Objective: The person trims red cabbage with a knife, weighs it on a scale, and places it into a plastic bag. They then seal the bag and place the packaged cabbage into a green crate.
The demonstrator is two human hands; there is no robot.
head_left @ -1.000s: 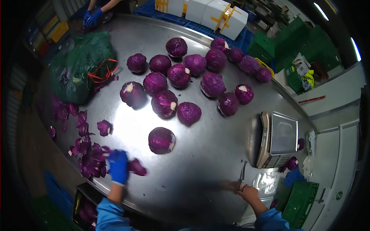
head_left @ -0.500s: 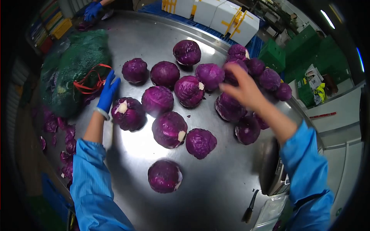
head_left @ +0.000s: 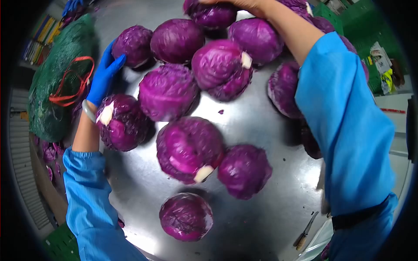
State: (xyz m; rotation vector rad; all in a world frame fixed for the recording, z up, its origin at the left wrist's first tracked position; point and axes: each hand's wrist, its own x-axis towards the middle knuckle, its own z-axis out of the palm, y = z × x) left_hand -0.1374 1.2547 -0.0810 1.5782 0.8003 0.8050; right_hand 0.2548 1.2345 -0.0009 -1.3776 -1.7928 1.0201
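Note:
My left hand (head_left: 103,75), in a blue glove, rests against the left side of a red cabbage (head_left: 133,45). Its thumb is spread from its fingers, and the fingertips are partly hidden behind the head. Just below that wrist lies another cabbage (head_left: 123,124) with a pale cut stem. My bare right hand (head_left: 250,5) curves over the far side of a cabbage (head_left: 213,17) at the top edge, where the view cuts off part of the hand. Several more heads lie between my arms, among them a large one (head_left: 189,150) and a lone one (head_left: 186,216) nearest me.
A knife (head_left: 307,232) lies on the metal table (head_left: 261,222) at the lower right, beside clear plastic. A green mesh sack (head_left: 61,82) with red ribbon (head_left: 69,98) stands at the left. More cabbages are partly behind my right arm. Another person's blue-gloved hand (head_left: 72,5) shows at top left.
The view has come closer, so the cabbages look bigger. My right hand has moved from the right-hand heads to the far one. My left hand now touches a cabbage.

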